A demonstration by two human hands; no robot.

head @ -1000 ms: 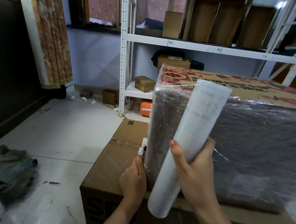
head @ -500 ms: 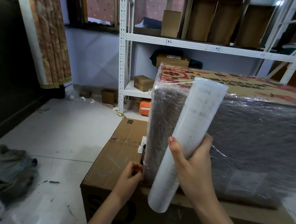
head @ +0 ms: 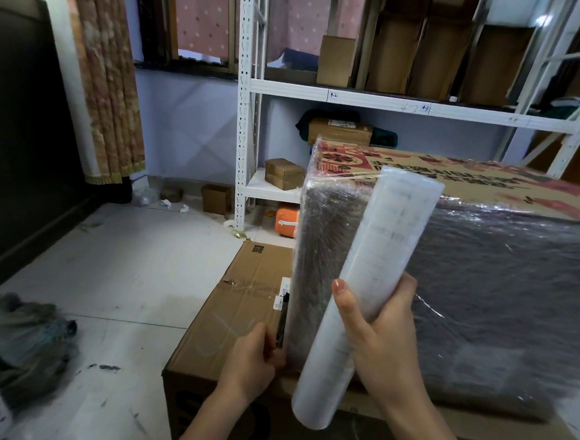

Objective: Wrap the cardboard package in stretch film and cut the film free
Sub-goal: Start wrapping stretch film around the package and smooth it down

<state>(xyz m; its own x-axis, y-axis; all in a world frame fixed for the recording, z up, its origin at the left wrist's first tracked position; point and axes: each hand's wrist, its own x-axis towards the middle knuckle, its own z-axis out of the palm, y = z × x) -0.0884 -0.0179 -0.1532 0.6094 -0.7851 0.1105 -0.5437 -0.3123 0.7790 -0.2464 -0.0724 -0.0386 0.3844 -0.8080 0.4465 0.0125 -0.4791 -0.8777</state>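
Observation:
The cardboard package [head: 483, 285] stands on a large brown box [head: 241, 302]. Clear stretch film covers its dark front and left side, and its printed top [head: 456, 178] shows. My right hand [head: 382, 346] grips the stretch film roll [head: 377, 270] around its lower half. The roll is tilted, leaning against the package's front near the left corner. At the package's lower left corner, my left hand [head: 255, 358] holds a slim dark cutter [head: 282, 319]. The cutter points up along the corner edge. Where the film runs from roll to package is hard to make out.
White metal shelving [head: 244, 113] with cardboard boxes stands behind the package. Small boxes and scraps lie on the tiled floor [head: 123, 277] to the left. A crumpled grey bundle [head: 22, 342] sits at the lower left, and a dark panel lines the left wall.
My left hand has shifted a little at the package's lower left corner, and the dark cutter now shows upright above its fingers. The roll and my right hand have hardly moved.

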